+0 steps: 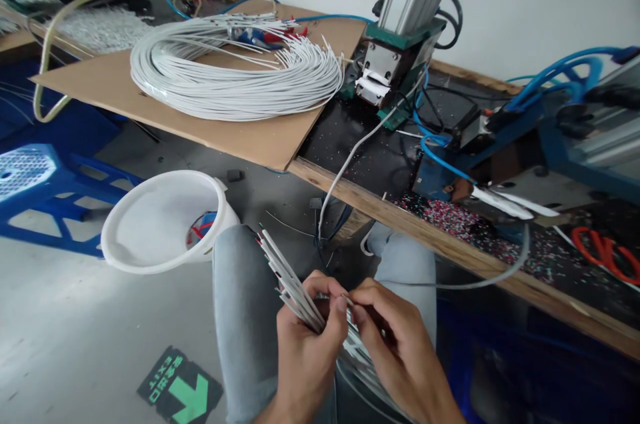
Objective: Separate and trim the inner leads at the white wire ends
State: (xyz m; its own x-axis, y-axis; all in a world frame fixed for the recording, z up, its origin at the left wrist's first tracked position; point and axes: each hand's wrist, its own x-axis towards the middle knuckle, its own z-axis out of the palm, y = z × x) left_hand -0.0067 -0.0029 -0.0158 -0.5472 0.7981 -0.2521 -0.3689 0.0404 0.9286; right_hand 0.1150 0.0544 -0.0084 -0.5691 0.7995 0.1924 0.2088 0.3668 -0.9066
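Both hands (345, 334) grip a white wire bundle (293, 284) over grey floor (75, 344), below the cluttered workbench (450, 244).

Smooth white plastic-sheathed wire bundle (293, 281), matt brown cardboard sheet (240, 134), rough bare-wood bench edge (450, 244), glossy white plastic bucket (165, 221), brushed-metal pneumatic cylinder (415, 1), soft grey cloth trousers (240, 317)

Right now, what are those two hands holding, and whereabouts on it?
The left hand grips a bundle of thin white cut cables just below their stripped ends. The right hand pinches one cable beside the left thumb.
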